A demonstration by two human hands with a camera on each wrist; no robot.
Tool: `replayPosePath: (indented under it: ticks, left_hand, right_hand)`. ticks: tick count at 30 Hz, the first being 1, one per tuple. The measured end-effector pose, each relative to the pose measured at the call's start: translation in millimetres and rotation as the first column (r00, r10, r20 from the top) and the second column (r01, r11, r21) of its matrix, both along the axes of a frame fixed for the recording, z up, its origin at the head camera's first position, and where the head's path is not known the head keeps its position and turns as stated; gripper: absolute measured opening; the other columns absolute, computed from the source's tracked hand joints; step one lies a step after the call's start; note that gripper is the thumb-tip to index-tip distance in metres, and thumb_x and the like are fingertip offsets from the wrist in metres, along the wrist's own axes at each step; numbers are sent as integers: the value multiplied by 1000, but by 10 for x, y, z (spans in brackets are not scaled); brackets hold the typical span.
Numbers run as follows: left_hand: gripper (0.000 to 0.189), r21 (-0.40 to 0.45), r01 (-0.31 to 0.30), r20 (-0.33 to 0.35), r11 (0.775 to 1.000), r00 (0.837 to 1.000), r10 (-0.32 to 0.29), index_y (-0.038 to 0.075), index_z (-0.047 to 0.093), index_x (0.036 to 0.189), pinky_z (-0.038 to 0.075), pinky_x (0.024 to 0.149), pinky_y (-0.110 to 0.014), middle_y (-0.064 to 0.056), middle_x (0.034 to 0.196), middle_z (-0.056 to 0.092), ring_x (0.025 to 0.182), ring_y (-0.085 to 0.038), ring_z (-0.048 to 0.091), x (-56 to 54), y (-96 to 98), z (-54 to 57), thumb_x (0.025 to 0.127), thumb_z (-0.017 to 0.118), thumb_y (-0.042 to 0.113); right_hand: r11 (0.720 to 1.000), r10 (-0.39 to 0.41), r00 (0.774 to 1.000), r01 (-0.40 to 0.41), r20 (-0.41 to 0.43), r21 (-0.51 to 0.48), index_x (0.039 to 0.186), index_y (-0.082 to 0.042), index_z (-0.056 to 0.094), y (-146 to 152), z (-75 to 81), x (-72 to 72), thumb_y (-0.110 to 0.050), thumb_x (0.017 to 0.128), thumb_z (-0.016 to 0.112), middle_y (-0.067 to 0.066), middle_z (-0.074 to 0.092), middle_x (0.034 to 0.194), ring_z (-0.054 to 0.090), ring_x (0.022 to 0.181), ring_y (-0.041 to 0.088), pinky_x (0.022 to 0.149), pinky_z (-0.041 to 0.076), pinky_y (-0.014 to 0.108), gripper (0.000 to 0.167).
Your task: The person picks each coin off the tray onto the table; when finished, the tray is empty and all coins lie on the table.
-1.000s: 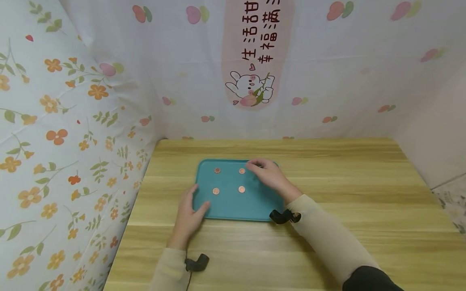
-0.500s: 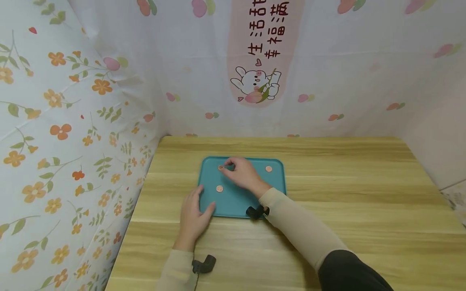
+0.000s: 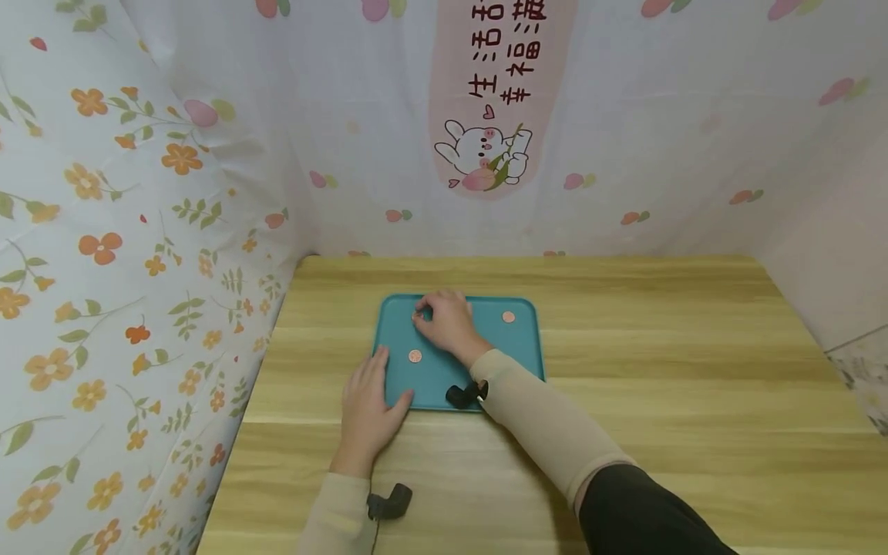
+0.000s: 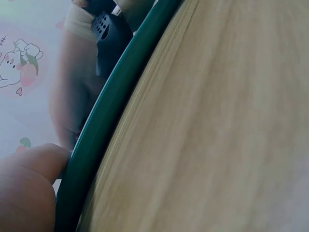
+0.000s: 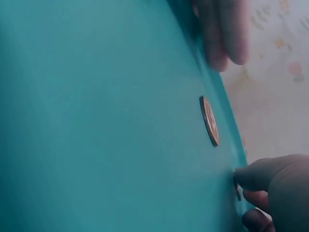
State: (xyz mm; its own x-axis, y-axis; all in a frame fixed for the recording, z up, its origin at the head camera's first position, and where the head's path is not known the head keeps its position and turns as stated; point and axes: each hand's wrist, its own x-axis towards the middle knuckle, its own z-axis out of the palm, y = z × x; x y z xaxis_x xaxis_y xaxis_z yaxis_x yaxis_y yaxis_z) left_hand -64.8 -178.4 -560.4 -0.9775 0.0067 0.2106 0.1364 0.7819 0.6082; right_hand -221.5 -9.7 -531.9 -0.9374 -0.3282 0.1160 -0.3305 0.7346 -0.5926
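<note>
A teal tray (image 3: 432,391) lies on the table with copper-coloured coins on it. My right hand (image 3: 449,324) is over its far left part, thumb and fingertips pinching a coin (image 5: 237,188) that shows edge-on in the right wrist view. One coin (image 3: 415,356) lies nearer me on the left, and another coin (image 3: 509,317) is at the far right. The right hand and forearm cover the middle of the tray. My left hand (image 3: 370,414) rests at the near left corner, fingers extended along the left rim and thumb touching the front edge.
A wooden table (image 3: 659,370) extends around the tray, widest on the right. A printed cloth (image 3: 624,139) hangs behind it, and a floral cloth (image 3: 139,308) on the left. Dark wrist cameras (image 3: 390,502) sit on both sleeves.
My right hand has moved left across the tray to the far left coin and now pinches it. The far right coin came into sight. The left hand stays at the corner.
</note>
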Motion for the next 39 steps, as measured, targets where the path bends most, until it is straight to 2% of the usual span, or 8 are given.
replayPosePath:
  ticks: [6, 14, 25, 29, 34, 39]
  left_hand:
    - [82, -19, 2, -17, 1000, 1000, -2, -1, 45, 160, 25, 119, -69, -20, 162, 47, 150, -47, 37, -19, 8, 35, 92, 77, 33]
    - [76, -32, 8, -30, 999, 999, -9, -1, 52, 155, 25, 120, -67, -21, 160, 50, 149, -48, 38, 3, 41, 15, 92, 76, 34]
    - [75, -29, 4, -20, 1000, 1000, -5, 1, 53, 155, 25, 120, -66, -19, 161, 49, 150, -46, 37, -8, 71, 39, 93, 76, 35]
    - [73, -28, -2, -27, 1000, 1000, 1, 1, 54, 154, 24, 121, -66, -20, 161, 50, 150, -46, 38, -9, 68, 53, 92, 76, 35]
    - [72, -37, -5, -15, 999, 1000, 4, 3, 56, 154, 24, 121, -67, -17, 162, 49, 152, -46, 36, -21, 67, 71, 93, 76, 36]
    - [71, -50, -7, 0, 999, 1000, 7, 4, 58, 152, 24, 121, -67, -16, 163, 48, 153, -46, 35, -18, 55, 67, 92, 76, 36]
  right_hand:
    - [999, -36, 999, 36, 6, -17, 119, -21, 82, -12, -19, -12, -33, 102, 73, 5, 69, 129, 51, 127, 35, 102, 38, 56, 22]
    - [999, -36, 999, 36, 17, -1, 118, -22, 81, 29, -71, -10, -36, 102, 75, 3, 69, 126, 52, 124, 33, 101, 39, 55, 22]
    - [998, -61, 997, 59, 44, 37, 117, -24, 79, 29, -33, -30, -39, 104, 73, 3, 68, 128, 51, 120, 32, 100, 39, 53, 21]
    - [997, -70, 997, 70, 12, 12, 110, -25, 77, 14, -52, -35, -38, 102, 75, 0, 69, 120, 52, 114, 29, 95, 39, 51, 15]
    - [996, -57, 998, 55, -18, -72, 100, -26, 74, 12, -76, -35, -34, 98, 80, -6, 71, 104, 52, 105, 26, 95, 36, 50, 10]
    - [993, -31, 999, 28, -24, -117, 104, -23, 72, 15, -107, -16, -29, 98, 81, -8, 66, 90, 52, 97, 23, 95, 34, 50, 12]
